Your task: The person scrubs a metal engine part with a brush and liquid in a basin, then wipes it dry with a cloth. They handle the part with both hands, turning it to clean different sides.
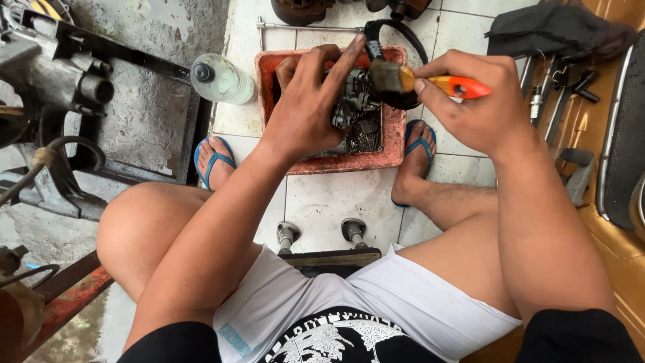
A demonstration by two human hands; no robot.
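Note:
My left hand (310, 101) grips a small grey metal engine part, a carburettor (354, 102), over a red plastic tray (269, 81) on the tiled floor. My right hand (474, 101) holds a paintbrush with an orange handle (457, 86); its dark bristles (384, 75) touch the top of the metal part. Dark liquid and small parts lie in the tray beneath. I sit low with knees apart, blue sandals either side of the tray.
A clear plastic bottle (220, 79) lies left of the tray. An engine block (54, 74) stands on wet concrete at left. Hand tools (557, 87) and a dark cloth (551, 30) lie at right. A long metal wrench (302, 28) lies beyond the tray.

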